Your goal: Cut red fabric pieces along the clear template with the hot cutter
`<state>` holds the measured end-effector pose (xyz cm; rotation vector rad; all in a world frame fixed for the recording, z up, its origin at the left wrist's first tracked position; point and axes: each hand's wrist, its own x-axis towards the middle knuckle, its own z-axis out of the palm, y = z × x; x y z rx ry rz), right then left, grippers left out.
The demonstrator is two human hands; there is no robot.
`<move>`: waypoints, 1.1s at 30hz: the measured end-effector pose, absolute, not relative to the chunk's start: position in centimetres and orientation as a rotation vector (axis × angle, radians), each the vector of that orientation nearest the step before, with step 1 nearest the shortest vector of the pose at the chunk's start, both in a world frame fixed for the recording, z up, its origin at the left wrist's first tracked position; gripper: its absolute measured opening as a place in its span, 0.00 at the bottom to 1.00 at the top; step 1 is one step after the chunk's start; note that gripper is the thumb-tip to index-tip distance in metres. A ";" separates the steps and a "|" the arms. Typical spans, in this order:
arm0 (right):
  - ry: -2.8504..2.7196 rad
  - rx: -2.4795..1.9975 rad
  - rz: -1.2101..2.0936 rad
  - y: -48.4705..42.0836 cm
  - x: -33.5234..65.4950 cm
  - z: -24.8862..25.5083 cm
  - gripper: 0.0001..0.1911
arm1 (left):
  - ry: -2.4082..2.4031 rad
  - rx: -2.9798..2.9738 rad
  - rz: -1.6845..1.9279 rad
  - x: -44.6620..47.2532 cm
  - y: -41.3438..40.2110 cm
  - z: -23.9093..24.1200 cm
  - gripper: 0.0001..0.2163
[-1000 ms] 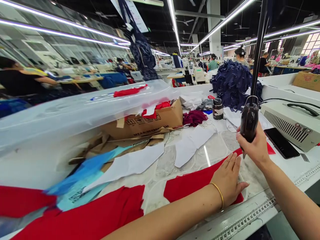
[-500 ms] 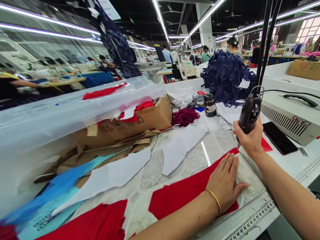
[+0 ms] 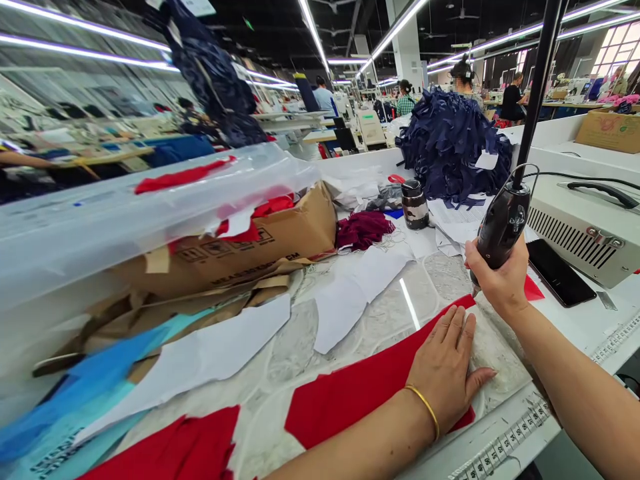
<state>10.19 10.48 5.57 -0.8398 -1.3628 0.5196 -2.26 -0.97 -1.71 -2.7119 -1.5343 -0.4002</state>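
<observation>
My left hand (image 3: 447,368) lies flat, fingers stretched out, on a red fabric piece (image 3: 350,393) spread over a white mat near the table's front edge. A gold bangle sits at that wrist. My right hand (image 3: 495,280) is closed round the dark handle of a corded cutting tool (image 3: 501,223), held tilted with its tip down at the red fabric's far corner. The tool's cable runs up along a black pole (image 3: 540,80).
White paper pattern pieces (image 3: 350,293), a cardboard box (image 3: 260,247) with red scraps, a clear plastic bin (image 3: 100,220), a dark jar (image 3: 415,205), a navy fabric heap (image 3: 450,143), a grey power unit (image 3: 585,227) and a phone (image 3: 560,272) lie around. More red cloth (image 3: 175,453) lies front left. People work behind.
The view has shifted, so everything slid left in the picture. My right hand tilted the tool more to the right; my left hand stayed flat on the red fabric.
</observation>
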 end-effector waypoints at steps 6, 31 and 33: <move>-1.353 -0.850 0.522 10.3 10.2 5.7 0.19 | -1.542 -2.701 -0.400 -2.2 -1.1 -1.8 0.36; -1.316 -0.848 0.419 8.9 11.5 6.3 0.18 | -1.786 -2.655 -0.320 -2.9 5.7 4.3 0.11; -1.325 -0.852 0.423 8.5 11.4 6.5 0.16 | -1.797 -2.655 -0.323 -2.8 7.4 3.9 0.09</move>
